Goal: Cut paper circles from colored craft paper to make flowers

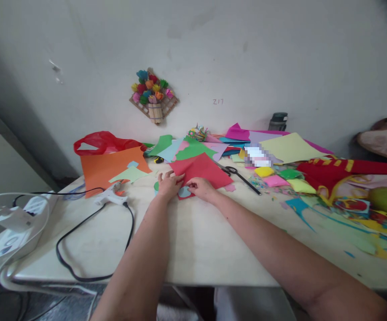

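Note:
A sheet of red paper (210, 171) lies on the table in front of me, its near corner pointing towards me. My left hand (169, 186) rests at the sheet's left edge with its fingers spread and bent. Close beside it, my right hand (201, 189) is closed in a pinch over the paper; what is between its fingertips is too small to tell. Between the two hands a light blue paper piece (184, 192) lies on the red sheet, partly covered by fingers. A green round piece (156, 187) sits just left of my left hand.
Scissors (230, 170) and a black stick (251, 184) lie right of the red sheet. A white glue gun (112, 196) with a looping black cord is at left, near a power strip (22, 227). Coloured papers, packets and scraps cover the back and right.

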Tool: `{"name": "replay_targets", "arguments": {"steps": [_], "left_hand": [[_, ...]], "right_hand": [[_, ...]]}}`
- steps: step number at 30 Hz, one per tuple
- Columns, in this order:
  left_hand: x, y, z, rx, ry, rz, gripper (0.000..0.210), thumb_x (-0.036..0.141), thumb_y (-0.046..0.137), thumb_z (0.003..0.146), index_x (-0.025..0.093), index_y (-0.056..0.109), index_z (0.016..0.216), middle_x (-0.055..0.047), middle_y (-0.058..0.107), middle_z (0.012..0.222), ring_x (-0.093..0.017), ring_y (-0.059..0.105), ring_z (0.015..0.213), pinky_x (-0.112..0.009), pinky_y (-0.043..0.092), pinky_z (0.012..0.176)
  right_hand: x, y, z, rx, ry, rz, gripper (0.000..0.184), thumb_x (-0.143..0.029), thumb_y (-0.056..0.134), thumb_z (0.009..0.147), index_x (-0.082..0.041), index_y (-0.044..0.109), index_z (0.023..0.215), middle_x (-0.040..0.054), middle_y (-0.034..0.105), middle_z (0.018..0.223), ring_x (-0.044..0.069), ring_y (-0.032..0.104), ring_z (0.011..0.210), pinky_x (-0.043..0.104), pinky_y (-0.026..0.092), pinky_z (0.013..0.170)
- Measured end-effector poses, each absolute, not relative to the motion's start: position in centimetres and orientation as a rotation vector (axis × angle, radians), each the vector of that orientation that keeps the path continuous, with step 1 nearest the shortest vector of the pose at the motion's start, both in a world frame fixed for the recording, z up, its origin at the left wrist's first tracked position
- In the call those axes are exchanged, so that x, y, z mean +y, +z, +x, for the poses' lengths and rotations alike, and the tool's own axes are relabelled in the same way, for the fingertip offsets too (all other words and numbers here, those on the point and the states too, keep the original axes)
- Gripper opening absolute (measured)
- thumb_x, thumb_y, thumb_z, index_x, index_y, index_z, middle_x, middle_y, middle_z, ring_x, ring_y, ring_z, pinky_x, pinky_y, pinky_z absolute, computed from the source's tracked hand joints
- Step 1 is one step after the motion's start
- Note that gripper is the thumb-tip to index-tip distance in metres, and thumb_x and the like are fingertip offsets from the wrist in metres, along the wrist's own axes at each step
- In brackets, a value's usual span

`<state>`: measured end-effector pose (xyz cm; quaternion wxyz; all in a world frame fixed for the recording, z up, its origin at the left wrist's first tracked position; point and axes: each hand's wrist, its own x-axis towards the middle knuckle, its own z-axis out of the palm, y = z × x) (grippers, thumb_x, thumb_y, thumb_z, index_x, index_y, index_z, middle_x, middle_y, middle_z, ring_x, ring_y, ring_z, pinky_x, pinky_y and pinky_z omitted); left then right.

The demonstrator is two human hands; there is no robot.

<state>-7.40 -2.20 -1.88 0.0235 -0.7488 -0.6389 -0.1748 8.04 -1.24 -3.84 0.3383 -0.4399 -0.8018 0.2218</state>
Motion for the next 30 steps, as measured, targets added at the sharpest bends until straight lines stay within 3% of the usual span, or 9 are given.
{"name": "replay_targets", "arguments": {"steps": [7, 11, 15, 17, 20, 22, 24, 27, 30], "left_hand": [[-3.2, 0.0, -8.2, -2.172, -0.569, -2.118, 0.044, 0.04, 0.044, 0.08, 0.034, 0.047, 0.124, -0.004, 0.058, 0.118, -0.028, 0.037, 0.12, -0.058, 0.006, 0.099], [-3.6, 2.2, -8.6, -2.189, -0.424, -2.056, 0.058, 0.04, 0.05, 0.077, 0.03, 0.037, 0.132, -0.009, 0.04, 0.136, -0.033, 0.027, 0.126, -0.059, 0.007, 0.099], [-4.1, 2.8, -8.1, -2.033, -0.239, -2.314, 0.069, 0.049, 0.053, 0.073, 0.03, 0.029, 0.136, -0.005, 0.031, 0.142, -0.034, 0.008, 0.133, -0.059, 0.0, 0.1], [-4.5, 2.5, -7.8, -1.935, -0.241, -2.409, 0.067, 0.046, 0.056, 0.072, 0.031, 0.033, 0.134, -0.002, 0.027, 0.144, -0.033, 0.002, 0.133, -0.059, -0.002, 0.1], [-5.2, 2.1, -7.5, -1.771, -0.417, -2.432, 0.044, 0.035, 0.058, 0.073, 0.034, 0.055, 0.117, 0.002, 0.044, 0.134, -0.029, 0.017, 0.131, -0.051, 0.004, 0.104], [-5.7, 2.2, -7.4, -1.775, -0.509, -2.382, 0.023, 0.031, 0.057, 0.074, 0.029, 0.068, 0.093, -0.002, 0.062, 0.111, -0.027, 0.041, 0.117, -0.043, 0.018, 0.102], [-6.3, 2.7, -7.3, -1.833, -0.517, -2.4, 0.018, 0.028, 0.054, 0.074, 0.024, 0.072, 0.077, -0.006, 0.068, 0.092, -0.025, 0.054, 0.097, -0.037, 0.031, 0.092], [-7.5, 3.1, -7.1, -1.92, -0.573, -2.485, 0.018, 0.032, 0.056, 0.072, 0.024, 0.072, 0.073, -0.008, 0.069, 0.078, -0.025, 0.059, 0.085, -0.031, 0.038, 0.079], [-9.1, 2.6, -6.6, -1.889, -0.53, -2.589, 0.017, 0.036, 0.058, 0.071, 0.026, 0.071, 0.075, -0.006, 0.068, 0.075, -0.023, 0.06, 0.081, -0.03, 0.039, 0.079]], "right_hand": [[-1.6, -3.4, 8.1, -2.157, 0.502, -1.159, 0.018, -0.012, 0.061, 0.067, -0.018, 0.068, 0.083, 0.0014, 0.06, 0.077, 0.011, 0.053, 0.069, 0.022, 0.04, 0.065], [-1.4, -3.4, 8.2, -2.18, 0.504, -1.162, 0.017, -0.013, 0.061, 0.068, -0.019, 0.068, 0.083, 0.0021, 0.06, 0.08, 0.012, 0.054, 0.073, 0.023, 0.041, 0.068], [-1.2, -3.6, 8.2, -2.163, 0.513, -1.146, 0.016, -0.014, 0.062, 0.068, -0.02, 0.069, 0.082, 0.0028, 0.061, 0.081, 0.014, 0.055, 0.075, 0.026, 0.043, 0.07], [-1.2, -3.6, 8.2, -2.16, 0.51, -1.139, 0.015, -0.014, 0.063, 0.068, -0.02, 0.069, 0.081, 0.0037, 0.062, 0.083, 0.015, 0.056, 0.077, 0.026, 0.043, 0.071], [-1.2, -3.5, 8.2, -2.185, 0.493, -1.146, 0.015, -0.015, 0.064, 0.068, -0.019, 0.069, 0.082, 0.005, 0.063, 0.085, 0.016, 0.057, 0.081, 0.026, 0.043, 0.073], [-1.2, -3.4, 8.2, -2.2, 0.478, -1.151, 0.015, -0.015, 0.063, 0.069, -0.019, 0.07, 0.082, 0.005, 0.062, 0.085, 0.016, 0.057, 0.081, 0.026, 0.043, 0.074], [-1.2, -3.5, 8.3, -2.209, 0.465, -1.155, 0.016, -0.016, 0.062, 0.07, -0.02, 0.07, 0.083, 0.0042, 0.062, 0.085, 0.015, 0.057, 0.08, 0.026, 0.043, 0.072], [-1.0, -3.6, 8.3, -2.233, 0.451, -1.159, 0.016, -0.018, 0.06, 0.072, -0.02, 0.07, 0.084, 0.0036, 0.061, 0.083, 0.015, 0.056, 0.08, 0.025, 0.042, 0.071], [-0.9, -3.7, 8.3, -2.238, 0.466, -1.132, 0.017, -0.019, 0.059, 0.073, -0.02, 0.07, 0.085, 0.0037, 0.061, 0.083, 0.014, 0.056, 0.079, 0.024, 0.042, 0.072]]}}
